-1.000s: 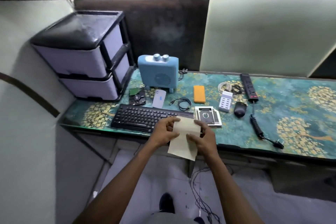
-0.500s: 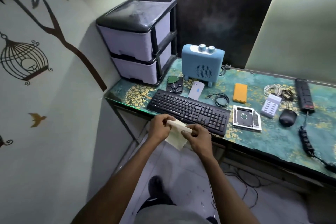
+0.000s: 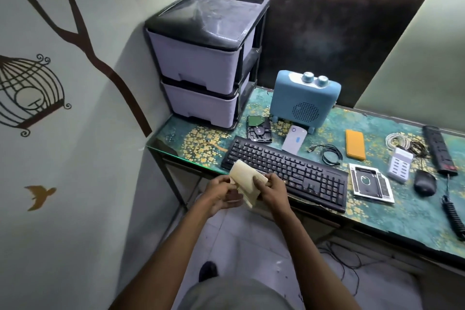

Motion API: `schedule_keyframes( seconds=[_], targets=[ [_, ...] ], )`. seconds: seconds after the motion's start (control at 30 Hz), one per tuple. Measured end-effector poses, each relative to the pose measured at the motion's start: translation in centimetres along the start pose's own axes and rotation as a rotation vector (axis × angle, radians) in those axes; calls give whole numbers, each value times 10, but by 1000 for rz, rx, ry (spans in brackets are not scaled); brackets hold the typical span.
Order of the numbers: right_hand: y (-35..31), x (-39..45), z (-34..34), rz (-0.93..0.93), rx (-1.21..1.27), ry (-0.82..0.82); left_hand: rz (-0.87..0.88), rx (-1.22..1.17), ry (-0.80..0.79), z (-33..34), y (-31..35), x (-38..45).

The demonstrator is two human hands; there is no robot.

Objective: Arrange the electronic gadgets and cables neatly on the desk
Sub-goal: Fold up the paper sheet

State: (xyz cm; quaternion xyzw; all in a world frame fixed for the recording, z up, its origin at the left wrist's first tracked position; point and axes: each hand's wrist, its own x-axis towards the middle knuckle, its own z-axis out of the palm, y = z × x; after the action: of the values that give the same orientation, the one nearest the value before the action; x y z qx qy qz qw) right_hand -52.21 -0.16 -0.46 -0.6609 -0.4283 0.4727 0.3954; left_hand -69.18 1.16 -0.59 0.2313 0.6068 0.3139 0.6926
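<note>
A: Far left, at nine o'clock?
B: Wall decal [image 3: 30, 93] of a birdcage, then a two-drawer unit [image 3: 201, 63] on the desk [image 3: 415, 214].

A: And the hands?
B: Left hand [image 3: 221, 194] and right hand [image 3: 270, 190] both pinching a folded pale cloth [image 3: 247, 181] just off the desk's front edge, at seven o'clock from the keyboard [image 3: 286, 171].

A: Rightward, toward three o'clock?
B: Bare hard drive [image 3: 259, 129], blue speaker [image 3: 304, 100], white power bank [image 3: 294, 142], black cable [image 3: 329, 155], orange case [image 3: 355, 144], drive caddy [image 3: 372, 185], white charging hub [image 3: 400, 167], mouse [image 3: 424, 182], power strip [image 3: 439, 150].

A: Any readable writing?
B: None legible; labels too small to read.
</note>
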Motion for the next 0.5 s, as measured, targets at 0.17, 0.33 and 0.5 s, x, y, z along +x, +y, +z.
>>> schedule_keyframes(
  seconds=[0.17,0.33,0.5],
  targets=[
    [-19,8,43,143,212,-70,16,-139,-109,-33,41,6],
    [-29,20,67,132,144,13,189,-148,-23,-44,65,31],
    [-57,42,80,175,361,38,276,-196,-23,-47,95,46]
  ],
)
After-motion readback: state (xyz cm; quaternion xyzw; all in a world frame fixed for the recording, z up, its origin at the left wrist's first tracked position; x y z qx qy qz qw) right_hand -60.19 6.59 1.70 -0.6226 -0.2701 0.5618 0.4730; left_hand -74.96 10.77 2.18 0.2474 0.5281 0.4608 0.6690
